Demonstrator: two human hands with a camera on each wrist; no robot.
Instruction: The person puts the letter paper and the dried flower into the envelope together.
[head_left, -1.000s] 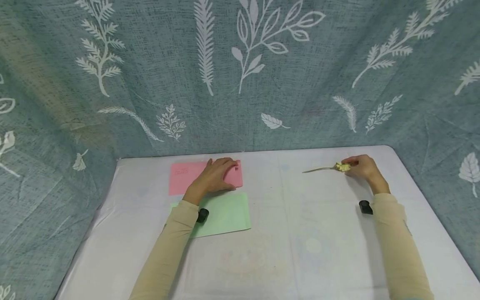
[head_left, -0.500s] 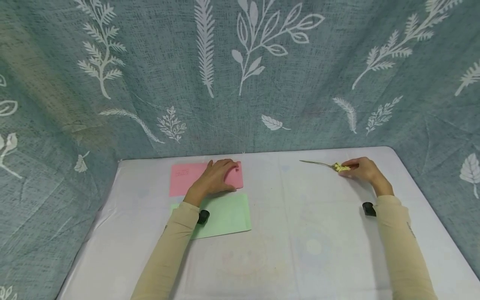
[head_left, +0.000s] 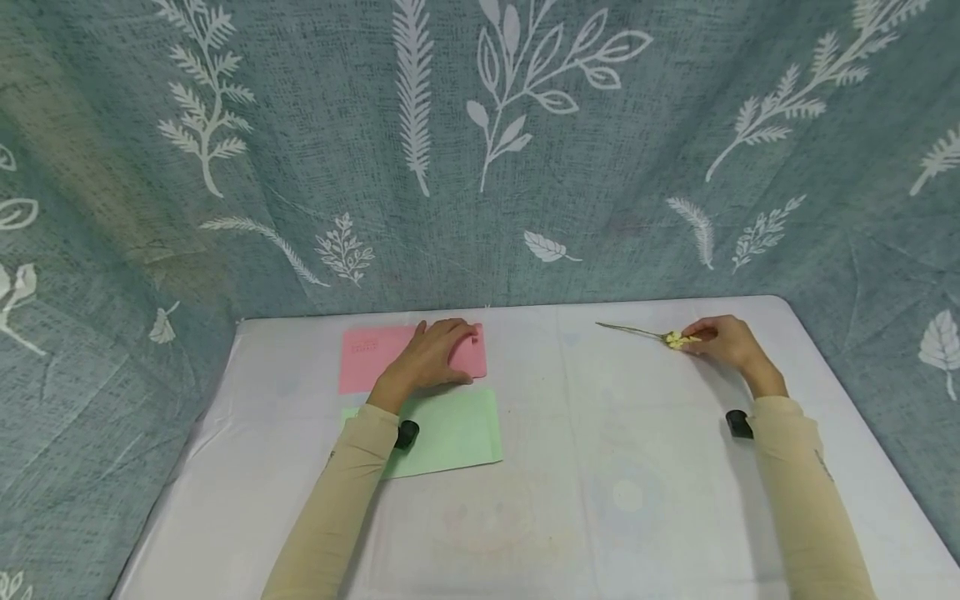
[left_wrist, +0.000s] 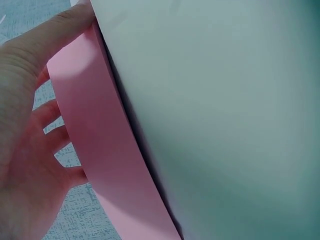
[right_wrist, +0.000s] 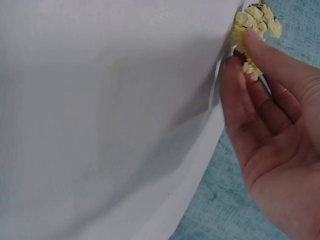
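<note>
My left hand [head_left: 431,357] rests spread over the right part of a pink envelope [head_left: 375,358] at the back left of the table. In the left wrist view, its thumb and fingertips touch the edges of the pink paper [left_wrist: 95,120]. My right hand [head_left: 726,342] pinches the yellow blossom head of a dried flower sprig [head_left: 672,340] between thumb and fingers at the back right. The thin stem points left. Clustered small blossoms [right_wrist: 254,22] show at the fingertips in the right wrist view, where the stem is out of sight.
A pale green envelope [head_left: 450,433] lies just in front of the pink one, partly under the left forearm. A white cloth [head_left: 555,517] covers the table. Behind it hangs a blue-green curtain [head_left: 450,250] with white leaf prints.
The sprig's stem has swung so its free end points farther back and a little more left. My right hand has shifted slightly; the left hand stays on the pink envelope.
</note>
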